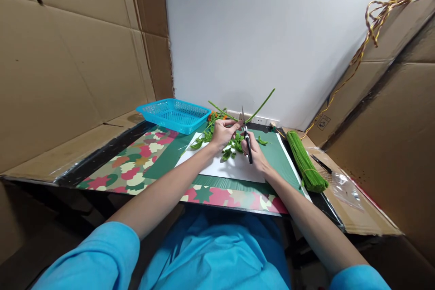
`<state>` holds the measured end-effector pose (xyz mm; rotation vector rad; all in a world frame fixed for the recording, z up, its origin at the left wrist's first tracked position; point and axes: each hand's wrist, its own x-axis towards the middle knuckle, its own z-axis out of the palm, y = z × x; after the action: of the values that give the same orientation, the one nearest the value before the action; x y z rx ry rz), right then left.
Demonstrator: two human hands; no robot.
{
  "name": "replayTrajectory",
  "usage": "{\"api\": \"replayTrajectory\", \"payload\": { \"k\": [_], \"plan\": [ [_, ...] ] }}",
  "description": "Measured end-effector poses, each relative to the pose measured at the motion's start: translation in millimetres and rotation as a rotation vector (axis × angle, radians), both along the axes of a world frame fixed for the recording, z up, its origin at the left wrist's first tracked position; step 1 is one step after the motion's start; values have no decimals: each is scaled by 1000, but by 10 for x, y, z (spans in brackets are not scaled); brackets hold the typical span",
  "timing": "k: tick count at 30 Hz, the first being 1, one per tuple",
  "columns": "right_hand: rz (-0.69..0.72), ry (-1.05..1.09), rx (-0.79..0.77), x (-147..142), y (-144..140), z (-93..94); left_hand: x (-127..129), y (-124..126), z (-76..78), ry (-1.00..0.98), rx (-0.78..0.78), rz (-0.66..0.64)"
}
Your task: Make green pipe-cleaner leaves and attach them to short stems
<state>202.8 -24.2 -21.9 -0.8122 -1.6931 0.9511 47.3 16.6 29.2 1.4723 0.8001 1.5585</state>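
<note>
My right hand (254,149) is closed around a pair of scissors (248,144), blades pointing up. Between finger and thumb, my left hand (224,133) pinches a green pipe cleaner (261,105), whose bent lengths stick up to the left and right beside the blades. Whether the blades touch it I cannot tell. Below both hands, several green leaf-shaped pieces (227,154) lie on a white sheet (217,170). Behind my left hand sits a small cluster of orange and green pieces (217,116), partly hidden.
A blue plastic basket (163,120) stands at the back left. To the right lies a tied bundle of green pipe cleaners (303,161), with a black pen-like tool (321,163) and a clear plastic bag (345,190) beyond. Cardboard walls (78,45) flank the table; a power strip (260,120) lies behind.
</note>
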Motion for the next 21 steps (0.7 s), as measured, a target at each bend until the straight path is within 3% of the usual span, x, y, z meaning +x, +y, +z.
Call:
{"api": "replayTrajectory", "payload": {
  "k": [21],
  "plan": [
    [-45,-55,-9,-15,-22,-3,11,-6,19,22,24,6]
  ]
}}
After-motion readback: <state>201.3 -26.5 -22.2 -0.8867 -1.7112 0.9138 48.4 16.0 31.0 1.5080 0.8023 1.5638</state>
